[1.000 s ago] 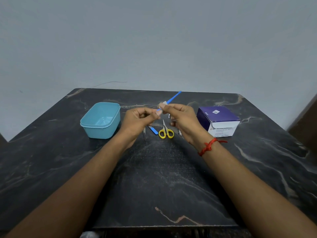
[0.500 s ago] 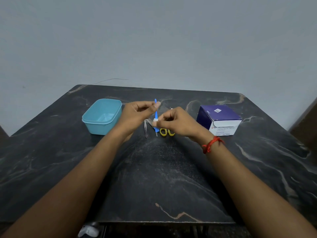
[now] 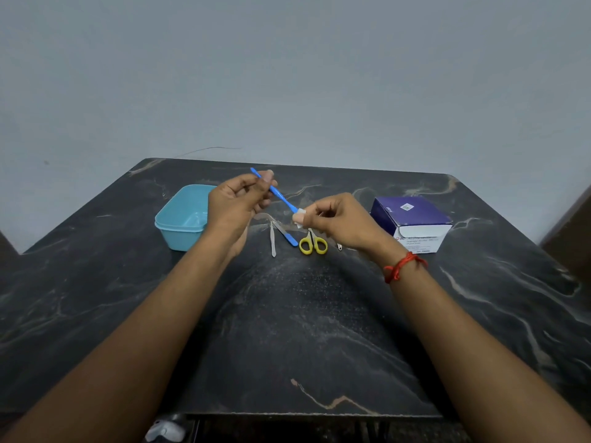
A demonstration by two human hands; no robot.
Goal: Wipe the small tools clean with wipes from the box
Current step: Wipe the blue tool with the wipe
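My left hand pinches the upper part of a thin blue stick tool, which slants down to the right above the table. My right hand pinches a small white wipe around the tool's lower end. On the table below lie metal tweezers, a blue-handled metal tool, yellow-handled scissors and a small metal item half hidden by my right hand. The purple and white wipe box stands to the right.
A light blue plastic container with nothing visible inside sits at the left, just behind my left wrist. The dark marble table ends at a front edge near the bottom. A grey wall rises behind the table.
The blue tool has turned from upright to slanting, its top toward the left. My left hand rose and moved left; my right hand with the wipe slid to the tool's lower end.
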